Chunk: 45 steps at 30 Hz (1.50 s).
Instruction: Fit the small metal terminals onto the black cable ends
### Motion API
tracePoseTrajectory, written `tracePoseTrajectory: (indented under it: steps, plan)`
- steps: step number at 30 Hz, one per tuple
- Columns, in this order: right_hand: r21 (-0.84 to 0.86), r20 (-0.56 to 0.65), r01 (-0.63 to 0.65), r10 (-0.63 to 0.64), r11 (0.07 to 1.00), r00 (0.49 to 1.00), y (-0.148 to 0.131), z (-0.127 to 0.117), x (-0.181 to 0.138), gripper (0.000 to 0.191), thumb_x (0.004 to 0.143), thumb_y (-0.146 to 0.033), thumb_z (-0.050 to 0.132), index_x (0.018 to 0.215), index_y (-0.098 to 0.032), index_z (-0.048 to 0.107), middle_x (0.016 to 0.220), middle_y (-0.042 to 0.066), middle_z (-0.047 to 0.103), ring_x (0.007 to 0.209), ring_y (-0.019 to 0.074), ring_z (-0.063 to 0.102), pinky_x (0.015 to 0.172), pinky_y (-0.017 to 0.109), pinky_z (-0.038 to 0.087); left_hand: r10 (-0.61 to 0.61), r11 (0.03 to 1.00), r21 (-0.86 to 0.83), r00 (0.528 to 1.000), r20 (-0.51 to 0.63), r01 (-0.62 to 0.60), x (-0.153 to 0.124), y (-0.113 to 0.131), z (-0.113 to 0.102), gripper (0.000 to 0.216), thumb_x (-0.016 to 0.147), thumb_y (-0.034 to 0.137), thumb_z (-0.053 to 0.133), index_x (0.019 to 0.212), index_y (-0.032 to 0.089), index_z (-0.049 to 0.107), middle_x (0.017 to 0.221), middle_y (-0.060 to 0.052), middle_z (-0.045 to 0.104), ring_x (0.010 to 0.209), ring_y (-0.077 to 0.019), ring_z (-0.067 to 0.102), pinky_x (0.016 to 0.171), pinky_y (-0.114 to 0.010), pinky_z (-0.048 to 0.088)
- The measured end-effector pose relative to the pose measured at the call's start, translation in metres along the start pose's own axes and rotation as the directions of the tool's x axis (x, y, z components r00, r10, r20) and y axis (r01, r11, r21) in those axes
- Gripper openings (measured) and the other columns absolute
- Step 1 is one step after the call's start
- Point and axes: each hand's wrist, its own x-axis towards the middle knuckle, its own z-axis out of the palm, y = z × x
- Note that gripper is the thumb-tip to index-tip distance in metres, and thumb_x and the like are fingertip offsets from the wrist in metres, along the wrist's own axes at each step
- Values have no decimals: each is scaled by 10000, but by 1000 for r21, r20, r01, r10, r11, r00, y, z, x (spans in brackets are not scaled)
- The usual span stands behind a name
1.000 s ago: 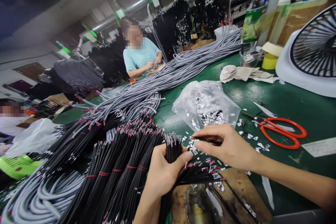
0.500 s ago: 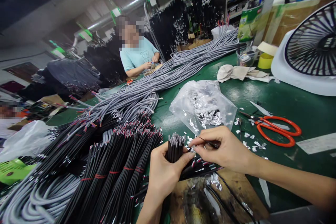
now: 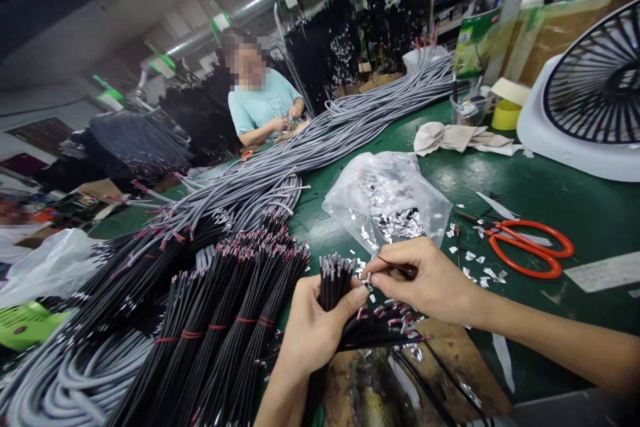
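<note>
My left hand (image 3: 320, 327) is closed round an upright bundle of thin black cables (image 3: 336, 283) with silvery ends on top, its thumb across the front. Close beside the bundle, my right hand (image 3: 425, 277) is pinched, with a slim dark tool (image 3: 400, 267) in its fingers; its exact kind is hard to make out. A tiny pale scrap shows near the right fingertips. Below both hands, more black cables (image 3: 375, 327) with red and white tips lie across a worn wooden board (image 3: 460, 353).
Banded bundles of black cables (image 3: 215, 333) and long grey cables (image 3: 310, 140) fill the left. A plastic bag (image 3: 350, 180) of foil scraps, orange-handled scissors (image 3: 540, 247) and a fan (image 3: 610, 87) are ahead and right. Another person (image 3: 265, 103) sits across the green table (image 3: 590, 207).
Both hands have shifted only slightly, still near each other. More red- and white-tipped cables now show under my right hand, and a cable end reaches further right over the board.
</note>
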Motion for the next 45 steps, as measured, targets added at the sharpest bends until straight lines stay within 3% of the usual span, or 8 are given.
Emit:
tracePoseTrajectory:
  steps: [4,7,13,18,23,27,37,45]
  plan:
    - [-61,-15,42,-43,997,999,5,3,0,173,750,-98,531,718,-122,700,545,-15,540,484,72,434,463,205,312,-49,996,-64,990,135,58,-2,-2,1,231,708,289,658,582,127,553,504,41,440,473,-81,397,454,-190,337]
    - [-117,-80,46,-55,992,995,7,2,1,168,786,-140,533,760,-132,699,595,5,580,529,93,482,508,219,351,-76,996,-23,980,182,82,-2,-2,2,241,725,305,641,597,123,550,524,34,441,501,-88,395,475,-198,332]
    - [-157,-52,-33,25,987,998,6,1,2,244,871,-205,455,962,-146,673,802,61,647,725,149,567,651,263,421,3,999,33,1000,-11,-3,4,-5,1,82,688,150,642,731,126,577,632,29,506,583,-99,430,525,-189,352]
    - [-31,87,-116,118,993,989,3,2,0,355,927,-353,357,1088,-175,619,824,36,679,664,131,577,610,249,421,-4,998,57,985,-173,14,3,-3,0,163,674,221,670,609,118,562,537,41,464,508,-86,395,454,-182,328]
    - [-96,36,-144,148,985,988,2,4,-5,372,886,-432,420,1125,-182,558,945,63,663,791,183,596,704,315,441,61,996,81,941,-334,-35,0,3,4,208,621,227,702,523,120,554,481,45,481,463,-84,404,424,-182,327]
    - [-75,13,-48,49,996,999,3,7,-6,298,890,-333,439,1097,-179,587,1021,73,640,925,190,579,799,334,436,102,991,118,936,-336,-65,-1,6,6,158,619,222,693,553,118,594,501,37,538,467,-95,452,432,-184,369]
    - [-70,38,-17,20,997,999,1,6,-3,237,858,-264,493,973,-180,683,831,46,681,762,162,599,699,296,450,121,987,144,933,-340,-76,-2,7,6,111,595,203,704,566,116,643,513,19,592,468,-111,493,429,-190,394]
    - [-15,-12,-24,24,1000,1000,0,5,-5,226,856,-255,502,946,-188,698,767,31,664,678,139,574,646,278,433,1,998,-63,961,-278,-19,-5,6,1,213,618,237,706,485,113,597,436,20,536,422,-88,456,419,-189,351]
